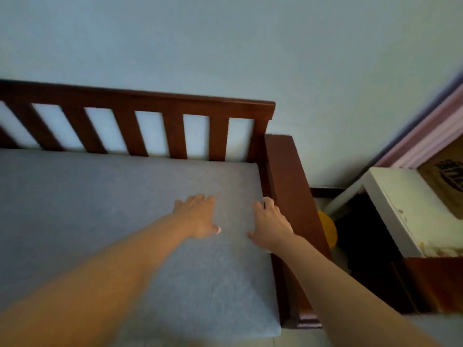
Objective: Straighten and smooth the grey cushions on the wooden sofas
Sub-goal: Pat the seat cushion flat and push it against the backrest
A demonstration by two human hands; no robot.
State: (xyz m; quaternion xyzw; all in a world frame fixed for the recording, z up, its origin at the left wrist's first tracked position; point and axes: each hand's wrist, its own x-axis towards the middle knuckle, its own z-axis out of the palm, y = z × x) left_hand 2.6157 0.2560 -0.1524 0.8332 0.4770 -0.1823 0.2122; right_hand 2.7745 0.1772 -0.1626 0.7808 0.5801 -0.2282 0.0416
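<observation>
Cushion [100, 209]: fills the sofa seat from the left edge to right of centre; it looks soft, light and grippy, so you should press with flat palms rather than pinch.
Left hand [198, 216]: centre of the frame, fingers spread flat on the cushion, gripping nothing.
Right hand [270, 226]: just right of centre, lying loose at the cushion's right edge; fingertips are blurred, so whether they tuck into the gap is unclear.
Armrest [288, 181]: stiff wood, right of the cushion; take hold along this edge to square it.

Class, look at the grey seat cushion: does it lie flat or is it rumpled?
Flat. The grey seat cushion shows a smooth top without folds, and both the left hand and right hand rest on it.
</observation>
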